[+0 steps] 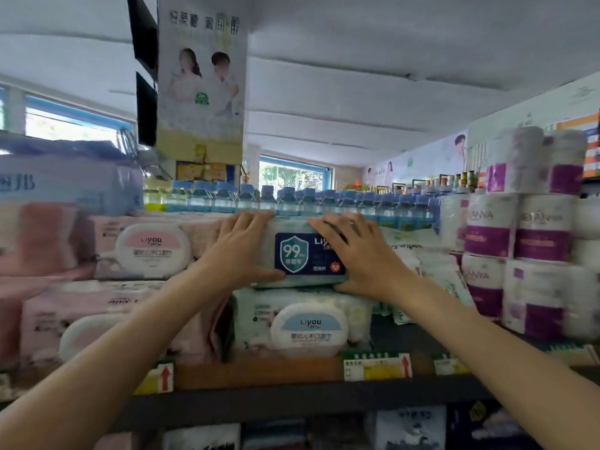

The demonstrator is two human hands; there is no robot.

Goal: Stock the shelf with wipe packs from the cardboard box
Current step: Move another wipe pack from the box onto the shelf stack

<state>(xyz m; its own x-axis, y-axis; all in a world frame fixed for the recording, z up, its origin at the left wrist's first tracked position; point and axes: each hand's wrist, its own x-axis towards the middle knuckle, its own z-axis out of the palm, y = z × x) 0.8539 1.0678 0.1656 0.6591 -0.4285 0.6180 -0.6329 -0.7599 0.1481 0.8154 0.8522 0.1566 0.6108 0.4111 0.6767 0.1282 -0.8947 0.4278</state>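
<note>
Left hand [240,251], right hand [354,254] grip wipe pack [298,254] atop stacked pack [308,323]; shop shelf [292,397].

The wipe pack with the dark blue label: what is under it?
The dark blue label pack rests on a pale green pack with a light blue lid. Both hands, left hand and right hand, cover its ends.

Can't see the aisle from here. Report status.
Both hands, left and right, grip the blue-label wipe pack. It sits atop the blue-lid pack. Nothing blocking; box not in view.
</note>
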